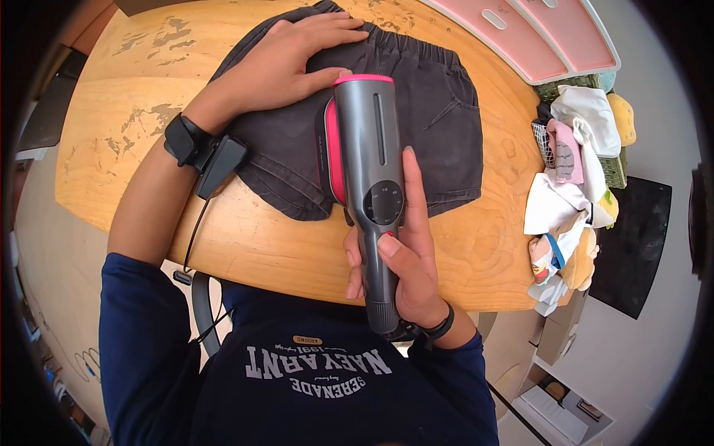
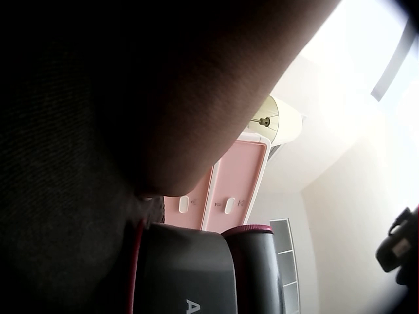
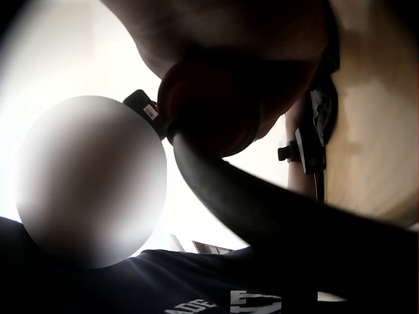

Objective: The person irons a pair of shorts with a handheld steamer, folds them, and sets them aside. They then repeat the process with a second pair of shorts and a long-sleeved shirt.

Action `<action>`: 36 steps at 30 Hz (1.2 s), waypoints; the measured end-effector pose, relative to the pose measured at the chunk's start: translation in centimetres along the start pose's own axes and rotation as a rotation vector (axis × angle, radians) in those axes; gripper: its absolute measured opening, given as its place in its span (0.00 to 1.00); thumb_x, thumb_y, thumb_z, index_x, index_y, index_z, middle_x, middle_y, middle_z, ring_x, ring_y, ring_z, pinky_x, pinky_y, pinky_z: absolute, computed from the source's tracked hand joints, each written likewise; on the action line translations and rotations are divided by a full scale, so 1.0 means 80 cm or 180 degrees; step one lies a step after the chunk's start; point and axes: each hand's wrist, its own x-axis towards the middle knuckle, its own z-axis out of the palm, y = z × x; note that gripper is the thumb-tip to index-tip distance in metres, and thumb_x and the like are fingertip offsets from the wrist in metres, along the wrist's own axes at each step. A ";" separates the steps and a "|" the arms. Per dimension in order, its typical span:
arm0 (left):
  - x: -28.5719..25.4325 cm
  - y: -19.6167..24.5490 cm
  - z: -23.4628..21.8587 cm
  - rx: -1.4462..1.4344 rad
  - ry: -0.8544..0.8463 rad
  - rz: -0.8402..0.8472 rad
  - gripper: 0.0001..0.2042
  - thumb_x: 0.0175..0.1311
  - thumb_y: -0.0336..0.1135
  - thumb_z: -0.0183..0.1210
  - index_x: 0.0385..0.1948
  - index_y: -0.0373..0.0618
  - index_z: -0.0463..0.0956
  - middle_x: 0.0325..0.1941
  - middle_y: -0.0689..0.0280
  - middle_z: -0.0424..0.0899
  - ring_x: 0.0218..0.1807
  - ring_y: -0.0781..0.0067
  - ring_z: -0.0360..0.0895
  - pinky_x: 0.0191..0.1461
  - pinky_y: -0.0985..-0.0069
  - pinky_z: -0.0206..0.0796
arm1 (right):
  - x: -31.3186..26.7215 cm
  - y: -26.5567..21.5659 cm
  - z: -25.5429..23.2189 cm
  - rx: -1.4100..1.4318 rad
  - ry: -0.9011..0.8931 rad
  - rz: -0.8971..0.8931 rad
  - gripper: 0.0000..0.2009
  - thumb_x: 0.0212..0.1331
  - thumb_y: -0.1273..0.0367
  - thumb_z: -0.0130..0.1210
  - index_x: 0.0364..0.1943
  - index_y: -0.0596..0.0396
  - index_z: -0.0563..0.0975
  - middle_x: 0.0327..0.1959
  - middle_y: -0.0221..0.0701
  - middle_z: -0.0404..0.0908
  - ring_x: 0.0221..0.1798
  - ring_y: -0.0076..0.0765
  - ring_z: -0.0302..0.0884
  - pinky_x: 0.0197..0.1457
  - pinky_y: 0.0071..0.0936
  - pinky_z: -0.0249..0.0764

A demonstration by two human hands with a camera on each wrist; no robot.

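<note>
Dark grey shorts with an elastic waistband lie spread on the wooden table. My right hand grips the handle of a grey and pink handheld garment steamer, its thumb on the red button and its index finger stretched along the body. The pink-rimmed head lies over the middle of the shorts. My left hand rests with spread fingers on the upper left of the shorts, its thumb right at the steamer's pink top end. In the left wrist view, the steamer shows close below that hand; in the right wrist view, its cord leaves the handle's end.
A pink tray with white edges stands at the far right of the table. Along the right edge lies a heap of folded clothes in white, pink and yellow. A black cable hangs from the left wrist's device over the front edge.
</note>
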 end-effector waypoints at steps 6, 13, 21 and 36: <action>0.001 0.006 -0.007 0.0074 -0.0038 0.0039 0.26 0.68 0.36 0.61 0.69 0.51 0.71 0.76 0.62 0.69 0.80 0.62 0.59 0.78 0.61 0.50 | 0.001 0.003 0.000 -0.0069 0.0221 -0.0093 0.46 0.67 0.63 0.48 0.80 0.35 0.27 0.48 0.45 0.72 0.33 0.28 0.78 0.28 0.27 0.86; 0.014 0.025 -0.028 -0.0341 -0.0491 -0.0284 0.27 0.70 0.44 0.60 0.68 0.44 0.70 0.75 0.51 0.67 0.79 0.51 0.59 0.75 0.53 0.51 | 0.000 0.002 -0.004 -0.0208 0.0266 -0.0110 0.45 0.69 0.60 0.48 0.80 0.33 0.28 0.36 0.44 0.74 0.21 0.31 0.78 0.26 0.28 0.85; 0.012 0.021 -0.026 -0.0281 -0.0449 -0.0256 0.27 0.70 0.44 0.59 0.68 0.43 0.70 0.75 0.50 0.67 0.78 0.50 0.59 0.75 0.53 0.51 | -0.001 0.003 -0.001 -0.0218 0.0420 -0.0143 0.45 0.70 0.59 0.47 0.80 0.33 0.28 0.32 0.44 0.73 0.19 0.33 0.78 0.24 0.29 0.83; 0.011 0.024 -0.027 -0.0309 -0.0456 -0.0301 0.27 0.69 0.43 0.60 0.67 0.42 0.71 0.74 0.50 0.68 0.78 0.50 0.60 0.76 0.55 0.51 | 0.001 0.000 0.000 -0.0428 0.0785 -0.0395 0.42 0.71 0.60 0.45 0.80 0.34 0.30 0.33 0.43 0.73 0.20 0.32 0.76 0.24 0.26 0.80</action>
